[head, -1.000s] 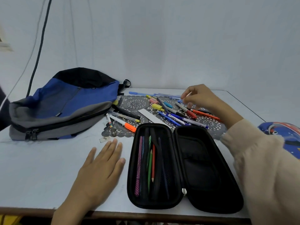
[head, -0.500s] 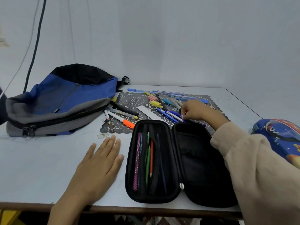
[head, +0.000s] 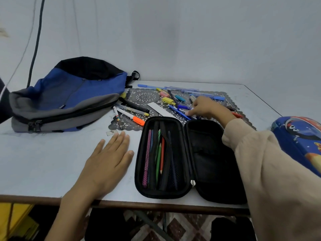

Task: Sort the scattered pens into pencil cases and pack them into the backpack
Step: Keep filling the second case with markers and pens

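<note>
The blue pens (head: 182,111) lie crossed and touching in the heap on the dark lace mat (head: 144,97), so lifting one may drag a neighbour along or roll it away. The beige sleeve (head: 251,145) could also sweep the red pen (head: 237,115) beside the wrist. The right hand (head: 206,108) has bent fingers down on those blue pens. Whether it already pinches one I cannot tell. The open black zip pencil case (head: 208,159) lies just near of it. The left hand (head: 107,160) rests flat, fingers straight, on the pale tabletop (head: 43,162), left of the case.
</note>
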Motion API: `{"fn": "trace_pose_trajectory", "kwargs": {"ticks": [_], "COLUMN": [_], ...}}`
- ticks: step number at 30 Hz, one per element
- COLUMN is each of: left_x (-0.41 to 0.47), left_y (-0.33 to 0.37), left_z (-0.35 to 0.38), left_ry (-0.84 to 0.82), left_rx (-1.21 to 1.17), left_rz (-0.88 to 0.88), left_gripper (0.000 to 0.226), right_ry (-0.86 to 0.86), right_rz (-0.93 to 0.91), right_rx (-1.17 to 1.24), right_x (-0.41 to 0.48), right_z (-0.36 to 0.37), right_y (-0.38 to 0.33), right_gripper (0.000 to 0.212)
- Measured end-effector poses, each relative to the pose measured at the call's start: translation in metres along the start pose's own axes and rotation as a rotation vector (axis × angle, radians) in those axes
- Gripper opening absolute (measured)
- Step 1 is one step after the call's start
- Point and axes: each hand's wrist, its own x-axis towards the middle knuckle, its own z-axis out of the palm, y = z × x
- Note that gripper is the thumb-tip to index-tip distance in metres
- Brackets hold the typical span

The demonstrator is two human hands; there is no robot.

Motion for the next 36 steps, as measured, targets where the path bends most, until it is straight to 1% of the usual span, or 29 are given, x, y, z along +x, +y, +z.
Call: {"fn": "trace_pose_trajectory", "kwargs": {"ticks": [3, 5, 7, 10, 11, 13, 16, 19, 21, 22, 24, 26, 29, 32, 34, 36], "left_x": [0.008, 0.017, 0.026, 0.031, 0.031, 0.030, 0.028, 0.028, 0.028, 0.028, 0.029, 0.029, 0.028, 0.028, 0.029, 0.029], "left_y": [0.000, 0.001, 0.003, 0.005, 0.005, 0.005, 0.005, 0.005, 0.005, 0.005, 0.004, 0.004, 0.003, 0.003, 0.002, 0.002], "left_z": [-0.001, 0.000, 0.002, 0.003, 0.004, 0.004, 0.004, 0.005, 0.006, 0.006, 0.005, 0.006, 0.005, 0.006, 0.007, 0.007], "left_ry": [-0.022, -0.022, -0.018, -0.020, -0.018, -0.016, -0.009, 0.004, 0.004, 0.002, 0.003, 0.006, 0.004, 0.003, 0.011, 0.017], "left_rx": [0.003, 0.022, 0.047, 0.076, 0.088, 0.110, 0.113, 0.093, 0.088, 0.090, 0.091, 0.086, 0.085, 0.068, 0.059, 0.057], "left_rz": [-0.001, 0.002, 0.002, 0.003, 0.002, 0.001, 0.004, 0.008, 0.006, 0.005, 0.005, 0.006, 0.007, 0.008, 0.012, 0.013], "left_gripper": [0.091, 0.098, 0.102, 0.103, 0.104, 0.104, 0.103, 0.102, 0.101, 0.101, 0.102, 0.102, 0.101, 0.100, 0.100, 0.100], "right_ry": [-0.044, -0.017, 0.037, 0.184, 0.244, 0.297, 0.370, 0.463, 0.413, 0.357, 0.272, 0.295, 0.371, 0.384, 0.394, 0.390], "right_rz": [0.021, 0.022, 0.041, 0.072, 0.076, 0.072, 0.090, 0.123, 0.156, 0.157, 0.145, 0.128, 0.089, 0.080, 0.083, 0.088], "right_rx": [0.100, 0.093, 0.129, 0.353, 0.417, 0.490, 0.485, 0.461, 0.499, 0.481, 0.332, 0.144, -0.073, -0.201, -0.259, -0.259], "right_x": [0.000, -0.001, -0.001, 0.007, 0.010, 0.013, 0.019, 0.024, 0.028, 0.030, 0.032, 0.032, 0.032, 0.030, 0.028, 0.027], "right_z": [0.001, -0.002, -0.007, -0.015, -0.018, -0.026, -0.032, -0.035, -0.036, -0.035, -0.028, -0.016, 0.002, 0.012, 0.013, 0.012], "right_y": [0.001, 0.000, 0.001, 0.007, 0.010, 0.017, 0.028, 0.028, 0.024, 0.022, 0.018, 0.014, 0.012, 0.009, 0.007, 0.006], "right_gripper": [0.040, 0.035, 0.025, 0.014, 0.018, 0.022, 0.026, 0.021, 0.016, 0.012, 0.008, 0.010, 0.027, 0.038, 0.038, 0.035]}}
